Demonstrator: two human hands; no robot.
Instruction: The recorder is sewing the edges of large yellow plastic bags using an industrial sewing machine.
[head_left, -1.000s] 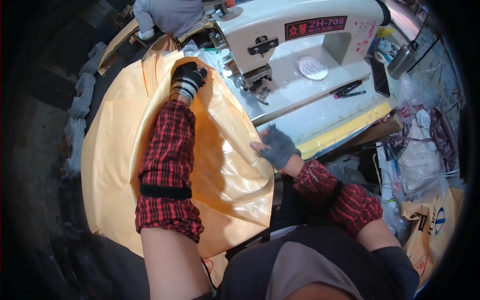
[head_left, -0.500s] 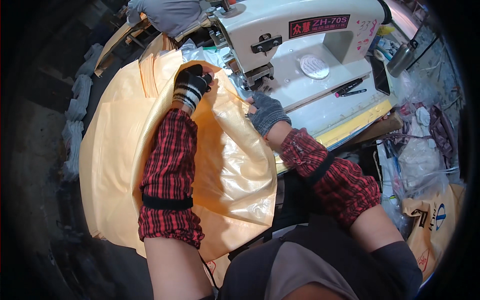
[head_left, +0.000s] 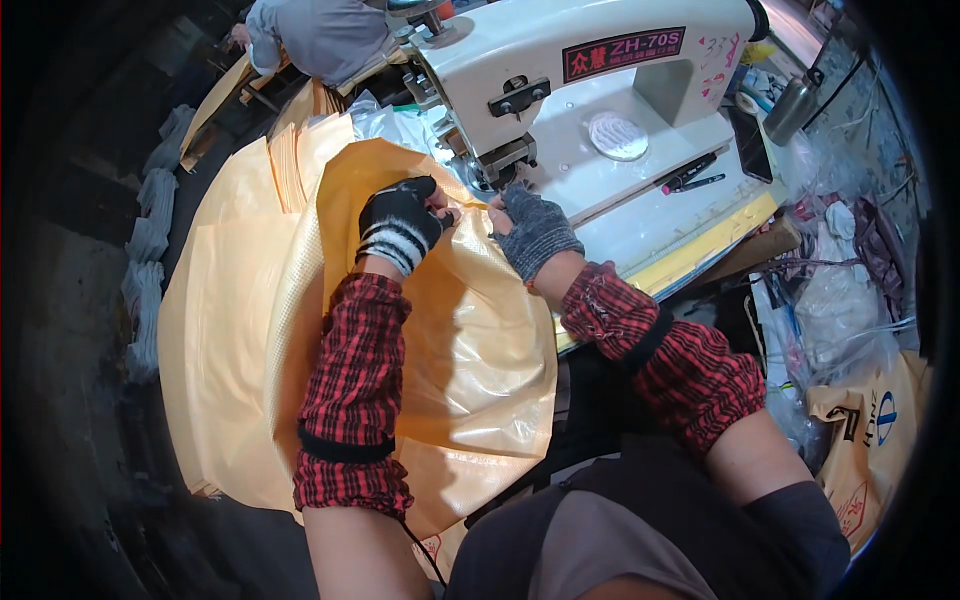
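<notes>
A large pale-yellow woven plastic sack (head_left: 500, 370) lies with its mouth spread, partly over the work table's near edge. My left hand (head_left: 403, 222), in a black-and-white fingerless glove, reaches into the mouth with curled fingers pinching the sack's inner wall near its rim. Close on its right, my right hand (head_left: 537, 230), in a grey fingerless glove, is closed on the sack's rim by the table edge. Just beyond both hands stands the head of a white industrial sewing machine (head_left: 515, 150). What lies under the curled fingertips is partly hidden.
On the machine's bed lie a round white pad (head_left: 617, 136), two pens (head_left: 690, 180) and a dark phone (head_left: 750, 143). A metal bottle (head_left: 793, 108) stands farther right. More yellow sacks (head_left: 285, 170) are stacked left. A person in grey (head_left: 325, 40) sits beyond.
My left hand has moved right and nearer me along the sack's mouth, closer to my right hand. The far rim now stands up behind it. My right hand has barely shifted.
</notes>
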